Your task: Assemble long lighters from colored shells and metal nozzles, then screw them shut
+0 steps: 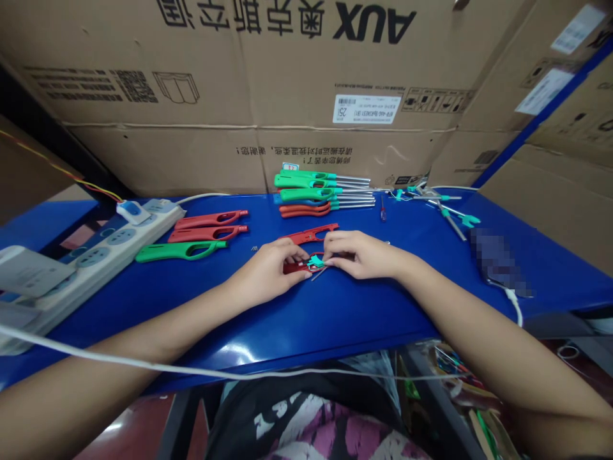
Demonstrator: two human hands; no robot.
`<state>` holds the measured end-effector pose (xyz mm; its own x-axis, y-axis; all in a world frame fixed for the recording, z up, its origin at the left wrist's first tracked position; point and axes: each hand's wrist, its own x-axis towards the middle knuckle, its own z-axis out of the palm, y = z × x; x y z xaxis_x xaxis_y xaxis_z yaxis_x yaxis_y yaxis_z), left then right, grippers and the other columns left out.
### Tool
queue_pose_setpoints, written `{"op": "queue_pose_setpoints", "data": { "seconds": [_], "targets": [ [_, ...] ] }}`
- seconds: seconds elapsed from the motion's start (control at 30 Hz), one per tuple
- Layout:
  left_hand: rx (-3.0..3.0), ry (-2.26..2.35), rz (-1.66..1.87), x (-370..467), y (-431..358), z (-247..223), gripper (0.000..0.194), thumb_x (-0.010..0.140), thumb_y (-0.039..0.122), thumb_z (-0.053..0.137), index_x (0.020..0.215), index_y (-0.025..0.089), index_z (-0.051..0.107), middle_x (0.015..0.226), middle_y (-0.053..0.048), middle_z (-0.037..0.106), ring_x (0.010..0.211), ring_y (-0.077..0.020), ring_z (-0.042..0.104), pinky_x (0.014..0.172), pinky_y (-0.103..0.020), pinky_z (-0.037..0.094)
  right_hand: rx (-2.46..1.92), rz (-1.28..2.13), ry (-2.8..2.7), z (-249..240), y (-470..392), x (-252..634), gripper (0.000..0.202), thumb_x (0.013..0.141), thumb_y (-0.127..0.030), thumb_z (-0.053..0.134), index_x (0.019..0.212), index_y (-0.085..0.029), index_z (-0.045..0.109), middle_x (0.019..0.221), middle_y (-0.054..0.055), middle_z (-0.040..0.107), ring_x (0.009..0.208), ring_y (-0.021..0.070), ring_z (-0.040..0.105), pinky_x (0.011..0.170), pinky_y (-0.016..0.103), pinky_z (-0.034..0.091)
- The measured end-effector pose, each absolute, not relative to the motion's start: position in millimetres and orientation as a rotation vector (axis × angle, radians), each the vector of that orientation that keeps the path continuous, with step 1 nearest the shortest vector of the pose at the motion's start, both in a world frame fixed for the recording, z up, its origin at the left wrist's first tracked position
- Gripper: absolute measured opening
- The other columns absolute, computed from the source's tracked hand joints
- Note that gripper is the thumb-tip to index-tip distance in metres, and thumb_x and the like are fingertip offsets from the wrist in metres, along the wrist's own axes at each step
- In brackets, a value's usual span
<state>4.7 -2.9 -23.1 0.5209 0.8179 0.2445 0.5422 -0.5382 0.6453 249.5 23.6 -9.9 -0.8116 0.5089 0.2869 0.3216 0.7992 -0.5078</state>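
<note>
My left hand [265, 271] is closed on a red lighter casing half [293, 268] lying on the blue table. A small teal plastic part [315, 260] sits at the casing's right portion, between my two hands. My right hand [358, 254] pinches at the right side of this part, its thumb and forefinger together. A thin metal piece [319, 273] sticks out just below it. Behind my fingers lies another red casing half [310, 234], its inner side showing. My fingers partly hide the held casing.
Assembled long-necked lighters [306, 194] are stacked at the back. Red and green casings [182, 251] lie left, beside a white power strip [119, 236]. Metal tubes with teal parts [450, 211] and a blurred dark object [498, 259] are right. A white cable [201, 372] crosses in front.
</note>
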Motion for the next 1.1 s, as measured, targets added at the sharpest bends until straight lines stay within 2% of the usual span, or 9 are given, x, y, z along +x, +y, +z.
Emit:
{"op": "queue_pose_setpoints", "data": {
  "seconds": [0.2,0.43,0.5,0.63,0.67,0.83,1.1],
  "targets": [
    [2.306,1.104,0.735,5.7,-5.3,-21.4,0.023,0.084,0.033,0.071,0.101,0.018,0.071,0.093,-0.005,0.07,0.082,-0.0196,0.068,0.08,-0.036,0.057,-0.655,0.582,-2.587,-11.5,25.0,250.2,0.013,0.093,-0.017,0.056,0.088,-0.016,0.068,0.092,0.007,0.062,0.079,0.0156,0.057,0.075,0.03,0.048],
    [2.326,1.109,0.755,6.6,-5.9,-24.7,0.033,0.082,0.028,0.073,0.112,0.016,0.067,0.101,-0.007,0.071,0.09,-0.0216,0.068,0.084,-0.037,0.055,-0.674,0.678,-2.535,-11.5,25.8,249.4,0.009,0.091,-0.024,0.065,0.088,-0.016,0.068,0.088,0.003,0.058,0.068,0.0108,0.052,0.066,0.025,0.044],
    [2.368,1.097,0.731,6.5,-6.9,-23.1,0.03,0.084,0.029,0.07,0.112,0.017,0.069,0.102,-0.007,0.072,0.09,-0.0218,0.068,0.084,-0.036,0.054,-0.764,0.691,-2.517,-11.9,25.7,248.8,0.013,0.088,-0.027,0.07,0.094,-0.016,0.065,0.088,0.002,0.056,0.065,0.01,0.049,0.063,0.024,0.043],
    [2.375,1.075,0.727,7.9,-9.3,-19.6,0.027,0.087,0.034,0.067,0.108,0.017,0.072,0.098,-0.006,0.072,0.084,-0.0203,0.068,0.076,-0.032,0.053,-0.858,0.702,-2.472,-12.7,25.6,247.6,0.04,0.086,-0.027,0.072,0.121,-0.017,0.056,0.101,0.004,0.061,0.062,0.0092,0.047,0.062,0.025,0.043],
    [2.367,1.076,0.733,8.6,-9.8,-19.2,0.027,0.088,0.036,0.067,0.106,0.017,0.072,0.096,-0.006,0.072,0.082,-0.0197,0.067,0.075,-0.031,0.052,-0.846,0.697,-2.486,-12.7,25.6,247.4,0.041,0.087,-0.026,0.071,0.124,-0.017,0.056,0.103,0.005,0.062,0.063,0.0096,0.048,0.064,0.026,0.044],
    [2.378,1.084,0.77,12.5,-11.1,-20.8,0.023,0.091,0.037,0.064,0.097,0.017,0.073,0.084,-0.003,0.069,0.073,-0.0162,0.063,0.068,-0.028,0.046,-0.773,0.614,-2.605,-10.9,24.5,245.8,0.009,0.092,-0.022,0.064,0.096,-0.015,0.066,0.091,0.006,0.064,0.075,0.0149,0.057,0.071,0.027,0.045],
    [2.399,1.1,0.826,13.3,-10.5,-25.2,0.019,0.092,0.032,0.064,0.087,0.016,0.072,0.076,-0.001,0.065,0.067,-0.0138,0.058,0.063,-0.026,0.042,-0.814,0.485,-2.675,-8.5,18.2,240.2,0.007,0.095,-0.018,0.058,0.096,-0.015,0.064,0.097,0.008,0.065,0.086,0.0193,0.061,0.077,0.031,0.047]
  ]
}}
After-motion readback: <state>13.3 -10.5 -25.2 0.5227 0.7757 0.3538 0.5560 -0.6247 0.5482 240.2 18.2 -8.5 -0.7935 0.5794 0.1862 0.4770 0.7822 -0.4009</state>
